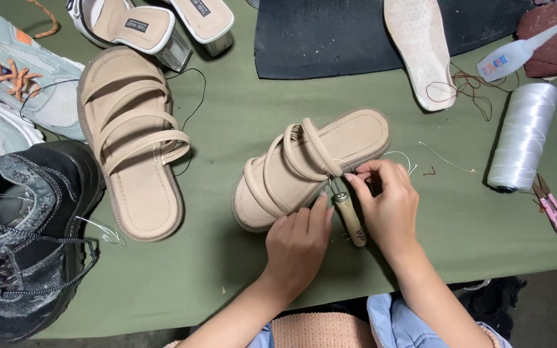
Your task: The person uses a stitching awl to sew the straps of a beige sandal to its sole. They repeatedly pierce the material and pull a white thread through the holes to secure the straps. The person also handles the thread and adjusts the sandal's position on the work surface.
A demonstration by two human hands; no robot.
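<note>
Near the front edge of the desk (227, 129), a little right of its middle: a beige strappy sandal (311, 169), tipped onto its side, toe toward the left edge. Left hand (296, 241) pressed against the sole's rim from the front, fingers curled, closed on the sandal's edge. Right hand (388, 205) just beside it, fingertips pinched shut on a thin pale thread (400, 154) at the sole's side seam. Between the two hands, touching both, a wooden-handled awl (349, 216), its metal tip at the seam; cannot tell which hand actually gripped it.

Judged light and easy to turn; sole fairly stiff with some flex, straps soft and padded, smooth enough to slip. Best held by the sole's rim or pinned by the heel end, not by the straps.

Toward the left edge: the matching sandal (133, 142) lying flat, well apart, and a scuffed black boot (27, 232) at the front left corner. Toward the right edge: a white spool of thread (523, 135) and pink snips (552, 205). At the back edge: a dark rubber sheet (330, 35) with an insole (420, 45) on it.
</note>
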